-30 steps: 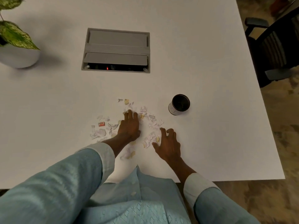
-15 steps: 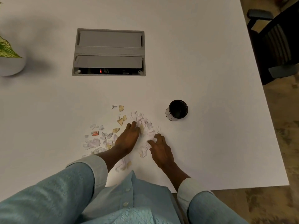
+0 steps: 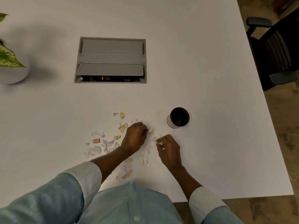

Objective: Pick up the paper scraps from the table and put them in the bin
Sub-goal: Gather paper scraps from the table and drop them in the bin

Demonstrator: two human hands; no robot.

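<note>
Several torn paper scraps (image 3: 103, 143), white, tan and one orange, lie scattered on the white table (image 3: 210, 94) in front of me. My left hand (image 3: 135, 137) is curled among the scraps, fingers closed on white bits at its tips. My right hand (image 3: 169, 148) sits just to the right, fingers pinched on a few small scraps. A small black round bin (image 3: 178, 118) stands upright on the table, above and right of both hands, apart from them.
A grey cable hatch (image 3: 110, 59) is set into the table's middle. A white plant pot (image 3: 11, 75) with green leaves stands at the far left. A black office chair (image 3: 275, 52) stands beyond the table's right edge.
Both hands went from flat with spread fingers to curled, gathering scraps between them. The left hand moved slightly right toward the right hand.
</note>
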